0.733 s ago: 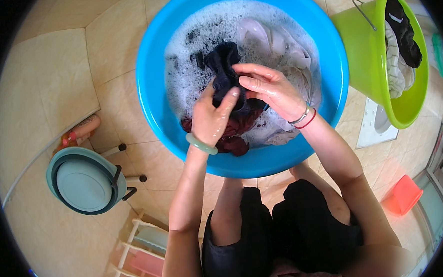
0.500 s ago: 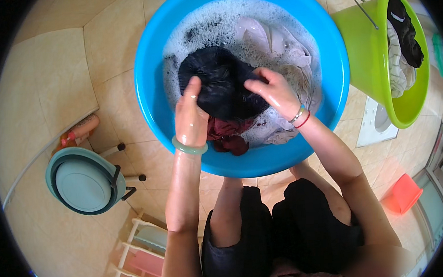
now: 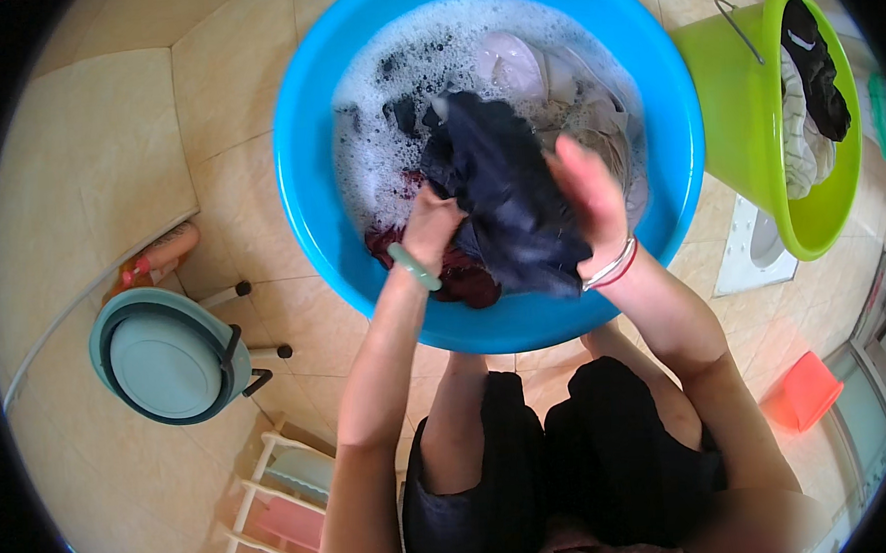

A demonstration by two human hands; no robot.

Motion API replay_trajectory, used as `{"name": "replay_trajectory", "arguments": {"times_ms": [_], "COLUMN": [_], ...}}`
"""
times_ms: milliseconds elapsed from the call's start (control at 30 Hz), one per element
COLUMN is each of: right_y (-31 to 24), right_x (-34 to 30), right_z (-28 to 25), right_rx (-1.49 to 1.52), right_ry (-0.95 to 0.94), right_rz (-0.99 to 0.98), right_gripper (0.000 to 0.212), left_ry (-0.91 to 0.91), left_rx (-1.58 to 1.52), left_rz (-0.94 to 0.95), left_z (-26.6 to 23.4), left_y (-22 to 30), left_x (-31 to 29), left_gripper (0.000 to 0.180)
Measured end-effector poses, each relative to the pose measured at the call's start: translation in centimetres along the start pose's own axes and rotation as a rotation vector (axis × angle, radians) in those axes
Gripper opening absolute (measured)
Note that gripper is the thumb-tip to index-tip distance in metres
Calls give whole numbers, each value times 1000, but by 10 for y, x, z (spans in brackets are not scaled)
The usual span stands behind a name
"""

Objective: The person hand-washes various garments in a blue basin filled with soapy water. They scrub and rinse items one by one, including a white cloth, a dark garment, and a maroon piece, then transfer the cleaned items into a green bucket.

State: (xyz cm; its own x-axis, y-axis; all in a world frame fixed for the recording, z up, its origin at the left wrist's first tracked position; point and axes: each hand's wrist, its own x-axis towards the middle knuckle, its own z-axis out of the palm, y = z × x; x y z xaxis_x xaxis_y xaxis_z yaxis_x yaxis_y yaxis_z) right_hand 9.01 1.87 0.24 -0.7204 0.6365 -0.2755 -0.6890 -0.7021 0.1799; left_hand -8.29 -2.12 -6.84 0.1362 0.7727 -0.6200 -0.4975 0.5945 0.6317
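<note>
A large blue basin [image 3: 303, 194] holds foamy water and wet clothes. Bunched above the suds is a dark navy garment [image 3: 514, 198], twisted and hanging toward the near rim. My left hand [image 3: 432, 225], with a green bangle at its wrist, is closed on the garment's left edge. On the other side, my right hand [image 3: 594, 193] lies along the cloth with its fingers stretched out and somewhat blurred. A dark red cloth [image 3: 471, 283] sits below my left hand. Pale clothes [image 3: 583, 89] float at the basin's right, partly under foam.
A lime green bucket [image 3: 725, 112] with dark and white clothes stands right of the basin. Beside it is a white floor fixture [image 3: 757, 245]. To the left are a grey-green folding basin [image 3: 167, 366] and a small rack [image 3: 275, 506]. An orange-red container [image 3: 803, 391] stands at lower right.
The dark garment has been turned from a round bunch into a longer hanging piece, shifted right and nearer. My left hand moved right; my right hand moved slightly right and its fingers straightened.
</note>
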Motion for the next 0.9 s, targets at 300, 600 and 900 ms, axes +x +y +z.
{"name": "replay_trajectory", "arguments": {"times_ms": [300,600,900], "right_y": [-37,-65,-42], "right_x": [-17,-7,-11], "right_z": [-2,-121,-32], "right_rx": [-94,-300,-1498], "right_ry": [-19,484,332], "right_rz": [-196,-44,-658], "right_gripper": [61,33,38], "left_ry": [-151,-268,-348], "left_rx": [-267,-732,-574], "left_rz": [-166,60,112], "left_z": [-5,6,20], "left_y": [13,30,53], "left_x": [-4,-13,-19], "left_gripper": [35,62,52]}}
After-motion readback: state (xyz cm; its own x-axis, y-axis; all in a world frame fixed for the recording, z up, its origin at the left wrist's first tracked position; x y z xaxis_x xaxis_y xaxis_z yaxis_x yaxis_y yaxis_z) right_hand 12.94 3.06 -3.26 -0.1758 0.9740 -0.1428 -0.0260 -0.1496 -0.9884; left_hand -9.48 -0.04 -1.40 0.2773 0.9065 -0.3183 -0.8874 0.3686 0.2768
